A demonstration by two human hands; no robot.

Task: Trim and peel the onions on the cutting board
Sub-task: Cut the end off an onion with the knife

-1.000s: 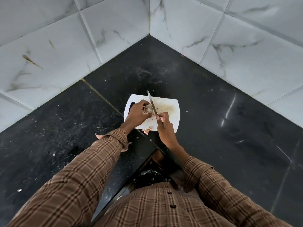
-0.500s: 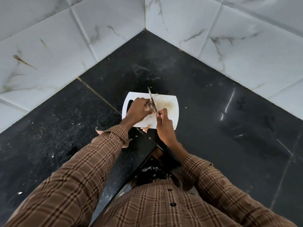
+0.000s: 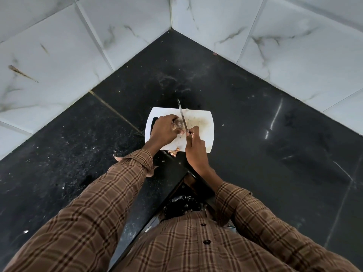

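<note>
A white cutting board lies on the black counter in the corner. My left hand grips a small onion over the board's left half; most of the onion is hidden by my fingers. My right hand holds a knife by its handle. The blade points away from me and lies against the onion's right side. Small bits of onion skin lie at the board's near edge.
The black stone counter runs into a corner between white marble-tiled walls. A piece of peel lies on the counter by my left cuff. The counter's inner edge drops off just below the board, above a dark bag.
The hands, knife and onion keep almost the same pose on the board. The view has shifted slightly; the blade sits a little further along the onion.
</note>
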